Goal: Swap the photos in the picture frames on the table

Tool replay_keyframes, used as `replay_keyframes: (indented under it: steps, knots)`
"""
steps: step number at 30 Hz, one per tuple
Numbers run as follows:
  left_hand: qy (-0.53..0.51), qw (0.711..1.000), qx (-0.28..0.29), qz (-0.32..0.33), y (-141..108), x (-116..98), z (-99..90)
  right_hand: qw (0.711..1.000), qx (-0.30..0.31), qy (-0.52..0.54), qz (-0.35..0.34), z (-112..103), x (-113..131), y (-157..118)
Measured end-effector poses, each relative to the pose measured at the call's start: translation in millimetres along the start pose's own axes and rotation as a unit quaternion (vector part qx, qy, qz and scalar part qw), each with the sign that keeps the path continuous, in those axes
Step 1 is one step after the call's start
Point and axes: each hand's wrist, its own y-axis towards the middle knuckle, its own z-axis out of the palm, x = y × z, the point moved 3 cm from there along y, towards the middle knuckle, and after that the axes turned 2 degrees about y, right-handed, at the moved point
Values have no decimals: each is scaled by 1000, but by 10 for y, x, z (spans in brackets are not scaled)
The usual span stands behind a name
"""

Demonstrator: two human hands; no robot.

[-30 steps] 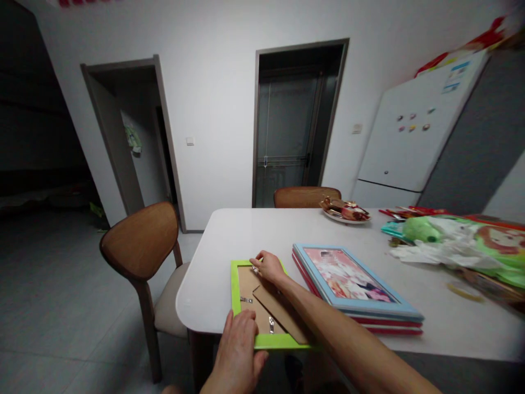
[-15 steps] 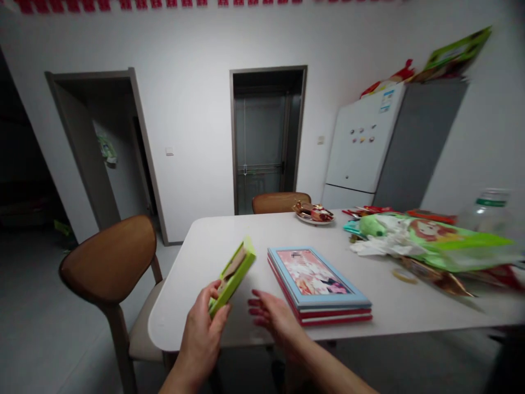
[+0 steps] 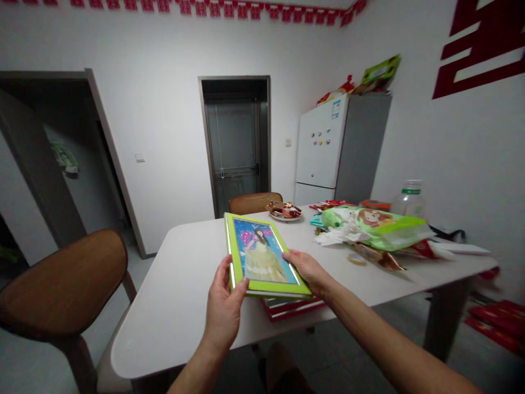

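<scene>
- Since half a second ago, when it was held on edge by one hand, the lime-green picture frame has been turned picture side up and shifted rightward over the stack of picture frames.
- Its left edge is pinched by the left hand, the thumb laid on the front near the lower corner and the fingers curled around the side.
- Its right edge is gripped by the right hand, one digit laid over the border; the others are hidden beneath, so whether they are spread or pressed together cannot be told.
- Most of the stack is covered by the frame (only red and grey edges are seen below); whether the two are touching cannot be told.
- Behind these, on the white table, a plate is set near the far edge.
- To the right, a green printed plastic bag is seen, with a yellowish ring lying near it.
</scene>
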Motion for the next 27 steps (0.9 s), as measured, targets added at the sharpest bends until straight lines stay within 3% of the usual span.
replay_keyframes:
  steps: [3,7,12,16,19,22,27]
  knots:
    - [14,998,47,-39,51,389,271,991,-32,-132,13,-395,119,175]
    - [117,988,55,-80,77,824,462,978,-75,-192,29,-660,40,360]
    - [156,981,69,-96,82,1005,429,971,-100,-213,27,-810,-100,417]
    - [158,977,91,-106,-67,1028,421,973,-80,-213,28,-898,-215,218]
    - [181,972,103,-111,-192,1021,427,982,-42,-183,20,-851,-369,53]
    - [236,960,88,-121,-178,1023,308,985,-37,-170,10,-647,-491,18]
    - [283,945,16,-164,146,1130,-268,968,-73,-239,-35,1,-523,227]
